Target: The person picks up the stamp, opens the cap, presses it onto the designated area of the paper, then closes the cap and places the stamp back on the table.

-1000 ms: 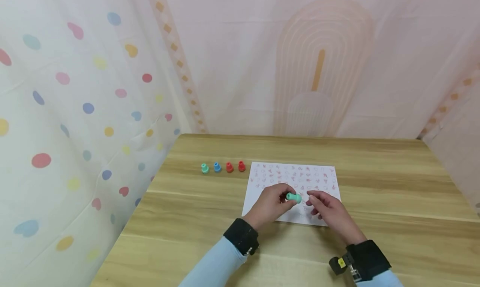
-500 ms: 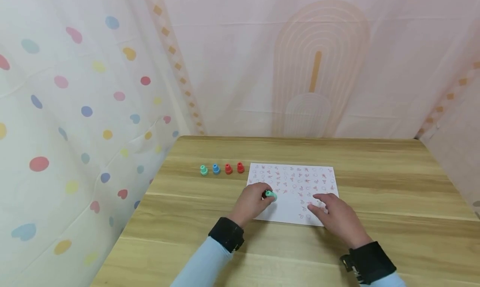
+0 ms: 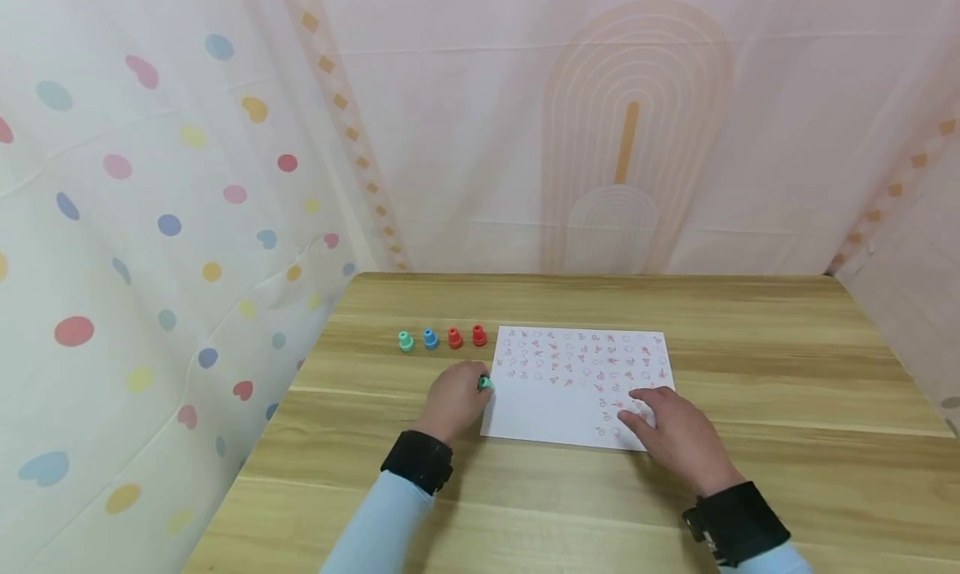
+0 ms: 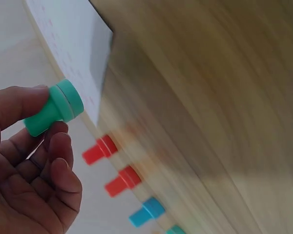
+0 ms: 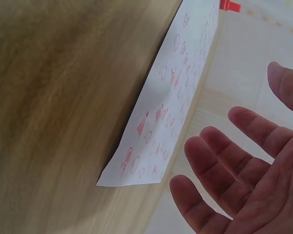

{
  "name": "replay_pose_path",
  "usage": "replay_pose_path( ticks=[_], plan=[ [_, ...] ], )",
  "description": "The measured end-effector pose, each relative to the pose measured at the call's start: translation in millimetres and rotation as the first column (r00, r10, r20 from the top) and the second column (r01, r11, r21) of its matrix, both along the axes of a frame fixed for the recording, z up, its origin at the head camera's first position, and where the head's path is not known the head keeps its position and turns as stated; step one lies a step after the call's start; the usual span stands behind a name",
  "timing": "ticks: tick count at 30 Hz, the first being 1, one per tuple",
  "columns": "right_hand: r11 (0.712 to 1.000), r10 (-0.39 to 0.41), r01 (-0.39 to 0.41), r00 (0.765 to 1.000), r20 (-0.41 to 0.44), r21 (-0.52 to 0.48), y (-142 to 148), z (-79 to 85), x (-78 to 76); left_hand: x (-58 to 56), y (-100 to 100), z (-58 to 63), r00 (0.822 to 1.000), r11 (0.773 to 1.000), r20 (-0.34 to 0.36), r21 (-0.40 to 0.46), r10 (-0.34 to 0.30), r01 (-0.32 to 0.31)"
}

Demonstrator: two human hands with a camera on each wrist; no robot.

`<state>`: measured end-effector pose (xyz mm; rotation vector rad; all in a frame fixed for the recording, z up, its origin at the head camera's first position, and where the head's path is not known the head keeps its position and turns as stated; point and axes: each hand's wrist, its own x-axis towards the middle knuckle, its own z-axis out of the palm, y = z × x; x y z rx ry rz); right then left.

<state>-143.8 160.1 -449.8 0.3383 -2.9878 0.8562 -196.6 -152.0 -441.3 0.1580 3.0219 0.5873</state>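
Observation:
My left hand [image 3: 453, 399] pinches a small green stamp [image 4: 53, 108] between thumb and fingers, just off the left edge of a white sheet of paper [image 3: 540, 407]. In the left wrist view the stamp is tilted, and a thin seam runs round its wide end. Small red and purple prints cover the upper part and right side of the sheet; its lower left is blank. Over the right part of the paper hovers my right hand [image 3: 686, 436], its fingers [image 5: 205, 158] relaxed and spread, holding nothing.
Left of the paper, toward the back, a row of stamps stands on the wooden table [image 3: 345, 424]: a green one [image 3: 406, 341], a blue one [image 3: 431, 338] and two red ones, one [image 3: 479, 335] close to the sheet's corner. Patterned curtains [image 3: 465, 141] hang behind and at the sides.
My left hand has carried the green stamp leftward from over the middle of the paper to beyond its left edge. My right hand has shifted slightly right, its fingers more spread.

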Motion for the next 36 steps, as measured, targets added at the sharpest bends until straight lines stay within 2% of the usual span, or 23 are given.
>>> replay_pose_path(
  ticks=[8, 16, 19, 26, 36],
  plan=[
    [1.000, -0.009, 0.009, 1.000, -0.001, 0.023, -0.6, -1.6, -2.1, -6.4, -17.8, -2.8, 1.000, 0.998, -0.010, -0.066, 0.005, -0.006],
    [0.991, -0.008, 0.017, 0.998, -0.063, 0.134, -1.9, -3.0, -1.9, -4.8, -21.3, 1.6, 1.000, 0.994, 0.016, -0.110, 0.005, -0.003],
    [0.984, -0.003, 0.016, 0.997, -0.073, 0.178, -2.4, -1.9, -0.7, -4.0, -21.8, 1.5, 1.000, 0.993, 0.023, -0.117, 0.000, 0.002],
    [0.969, 0.022, -0.012, 0.999, -0.038, 0.247, -4.7, 3.0, 0.1, -5.7, -24.5, -2.8, 1.000, 0.992, 0.024, -0.124, -0.009, 0.012],
    [0.964, 0.044, -0.034, 0.999, -0.032, 0.266, -6.1, 3.0, 6.8, -4.5, -28.1, -8.4, 0.999, 0.993, 0.037, -0.120, -0.005, 0.009]
  ],
)
